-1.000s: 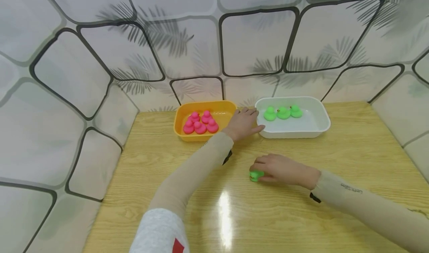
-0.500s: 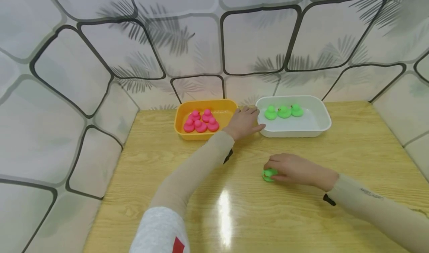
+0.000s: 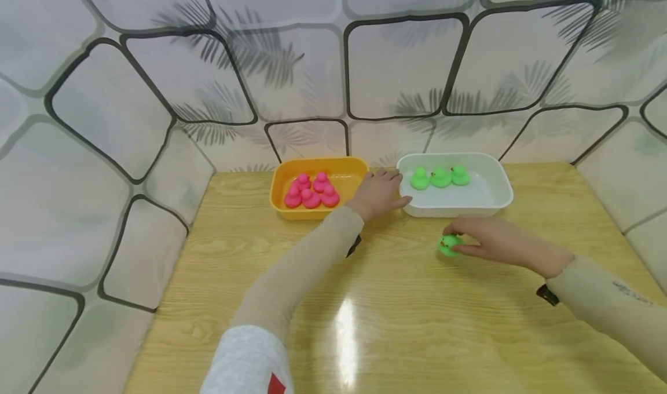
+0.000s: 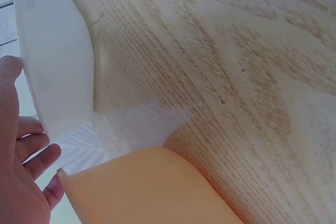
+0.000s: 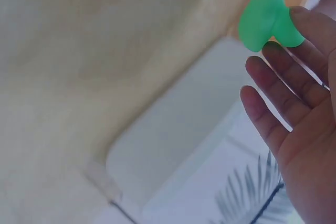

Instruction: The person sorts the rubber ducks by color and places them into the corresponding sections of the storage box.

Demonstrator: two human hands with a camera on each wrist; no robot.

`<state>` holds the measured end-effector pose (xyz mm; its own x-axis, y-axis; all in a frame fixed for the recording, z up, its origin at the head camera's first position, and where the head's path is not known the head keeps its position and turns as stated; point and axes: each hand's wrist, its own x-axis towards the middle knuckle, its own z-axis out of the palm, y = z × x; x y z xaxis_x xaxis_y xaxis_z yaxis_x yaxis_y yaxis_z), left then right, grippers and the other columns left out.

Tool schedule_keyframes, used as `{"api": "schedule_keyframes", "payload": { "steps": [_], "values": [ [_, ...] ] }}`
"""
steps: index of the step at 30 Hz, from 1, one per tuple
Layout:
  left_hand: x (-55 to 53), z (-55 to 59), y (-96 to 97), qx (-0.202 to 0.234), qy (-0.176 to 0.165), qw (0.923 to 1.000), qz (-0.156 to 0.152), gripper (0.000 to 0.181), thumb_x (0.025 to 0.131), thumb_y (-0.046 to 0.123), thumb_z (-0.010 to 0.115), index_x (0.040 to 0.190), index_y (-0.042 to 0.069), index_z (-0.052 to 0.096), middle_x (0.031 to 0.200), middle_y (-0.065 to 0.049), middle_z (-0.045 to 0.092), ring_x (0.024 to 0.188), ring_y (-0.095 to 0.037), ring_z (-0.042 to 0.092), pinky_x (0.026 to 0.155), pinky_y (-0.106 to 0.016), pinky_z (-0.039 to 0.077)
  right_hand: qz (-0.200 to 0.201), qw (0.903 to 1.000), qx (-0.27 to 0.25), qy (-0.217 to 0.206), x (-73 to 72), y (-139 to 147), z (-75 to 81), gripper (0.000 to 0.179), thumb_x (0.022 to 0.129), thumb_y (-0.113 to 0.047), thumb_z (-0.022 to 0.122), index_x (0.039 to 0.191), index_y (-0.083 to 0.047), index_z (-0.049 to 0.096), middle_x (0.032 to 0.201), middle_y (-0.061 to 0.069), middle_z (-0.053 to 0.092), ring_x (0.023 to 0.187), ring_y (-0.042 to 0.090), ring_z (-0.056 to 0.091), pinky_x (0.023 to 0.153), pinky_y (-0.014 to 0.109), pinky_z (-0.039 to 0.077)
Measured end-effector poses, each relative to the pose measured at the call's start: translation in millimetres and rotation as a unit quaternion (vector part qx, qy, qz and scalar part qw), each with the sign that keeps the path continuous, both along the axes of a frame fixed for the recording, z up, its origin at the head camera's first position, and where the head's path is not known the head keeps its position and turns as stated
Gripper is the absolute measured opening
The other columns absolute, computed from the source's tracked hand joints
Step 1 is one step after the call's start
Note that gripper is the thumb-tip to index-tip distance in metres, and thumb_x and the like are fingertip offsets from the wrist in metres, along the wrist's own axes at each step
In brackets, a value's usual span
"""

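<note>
In the head view my right hand [image 3: 492, 239] pinches a green toy duck [image 3: 448, 244] between thumb and fingers, just in front of the white tray [image 3: 484, 210]. The right wrist view has that duck [image 5: 262, 19] above the table, held at the fingertips, the other fingers extended. My left hand [image 3: 376, 194] lies between the two trays, its fingers loosely spread. From the left wrist, its thumb is at the rim of the white tray [image 4: 58, 51], and one fingertip meets the corner of the orange tray [image 4: 147, 192]. Three green ducks [image 3: 440, 177] sit in the white tray.
The orange tray [image 3: 292, 214] on the left holds several pink toy ducks [image 3: 311, 199]. Both trays stand at the back of the wooden table [image 3: 406, 324], against a patterned wall [image 3: 401, 69]. Another patterned wall [image 3: 83, 208] borders the left side.
My right hand has carried the green duck rightward and then back toward the white tray, raising it off the table. The left hand has stayed in place.
</note>
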<state>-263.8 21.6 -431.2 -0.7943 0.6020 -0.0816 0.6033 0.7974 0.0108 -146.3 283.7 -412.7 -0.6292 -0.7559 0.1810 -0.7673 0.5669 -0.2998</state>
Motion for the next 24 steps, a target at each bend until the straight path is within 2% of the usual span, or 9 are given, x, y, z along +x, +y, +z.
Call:
{"api": "schedule_keyframes", "payload": {
  "steps": [3, 7, 11, 14, 19, 24],
  "values": [
    [-0.7, -1.0, 0.4, -0.001, -0.001, 1.0, 0.001, 0.073, 0.106, 0.064, 0.04, 0.159, 0.014, 0.044, 0.166, -0.003, 0.04, 0.15, -0.024, 0.037, 0.12, -0.046, 0.032, -0.021, 0.9997, 0.013, 0.008, -11.2, 10.5, 15.0, 0.029, 0.084, -0.012, 0.087, 0.109, -0.013, 0.074, 0.101, -0.012, 0.068, 0.089, 0.006, 0.064, 0.075, 0.032, 0.055],
    [-0.9, -1.7, 0.6, -0.001, -0.001, 1.0, 0.002, 0.073, 0.106, 0.064, 0.041, 0.159, 0.014, 0.044, 0.165, -0.003, 0.04, 0.15, -0.024, 0.037, 0.12, -0.046, 0.032, -0.065, 0.9966, 0.045, -0.023, -27.3, 21.1, 36.1, 0.023, 0.088, -0.013, 0.084, 0.109, -0.015, 0.074, 0.101, -0.013, 0.068, 0.09, 0.009, 0.064, 0.076, 0.034, 0.055],
    [-0.8, -1.0, 0.9, 0.001, 0.005, 1.0, -0.002, 0.073, 0.106, 0.065, 0.041, 0.158, 0.014, 0.045, 0.164, -0.003, 0.042, 0.149, -0.024, 0.038, 0.119, -0.047, 0.033, -0.065, 0.9958, 0.062, -0.019, -47.9, 26.4, 49.6, 0.02, 0.089, -0.012, 0.082, 0.108, -0.015, 0.074, 0.1, -0.01, 0.069, 0.087, 0.013, 0.065, 0.074, 0.036, 0.054],
    [-0.9, -0.9, 0.6, 0.001, 0.008, 1.0, -0.002, 0.073, 0.106, 0.065, 0.041, 0.158, 0.014, 0.046, 0.163, -0.003, 0.044, 0.148, -0.024, 0.039, 0.118, -0.046, 0.034, -0.069, 0.9943, 0.078, -0.025, -64.3, 25.7, 57.0, 0.019, 0.091, -0.015, 0.081, 0.108, -0.014, 0.073, 0.1, -0.007, 0.069, 0.088, 0.016, 0.065, 0.074, 0.039, 0.055],
    [-0.3, -0.3, 1.0, -0.004, 0.007, 1.0, -0.004, 0.072, 0.106, 0.064, 0.041, 0.158, 0.014, 0.045, 0.163, -0.003, 0.043, 0.148, -0.023, 0.039, 0.117, -0.045, 0.034, -0.099, 0.987, 0.1, -0.078, -91.2, 20.8, 68.6, 0.021, 0.095, -0.02, 0.078, 0.114, -0.01, 0.072, 0.108, 0.0, 0.072, 0.094, 0.02, 0.067, 0.082, 0.046, 0.055],
    [0.1, 0.9, 1.0, -0.006, 0.004, 1.0, -0.002, 0.073, 0.106, 0.064, 0.04, 0.158, 0.014, 0.045, 0.164, -0.003, 0.042, 0.149, -0.023, 0.038, 0.118, -0.045, 0.034, -0.102, 0.982, 0.119, -0.105, -115.2, 14.1, 71.8, 0.019, 0.098, -0.019, 0.075, 0.114, -0.009, 0.072, 0.103, 0.0, 0.071, 0.092, 0.019, 0.067, 0.081, 0.046, 0.055]
  ]
}}
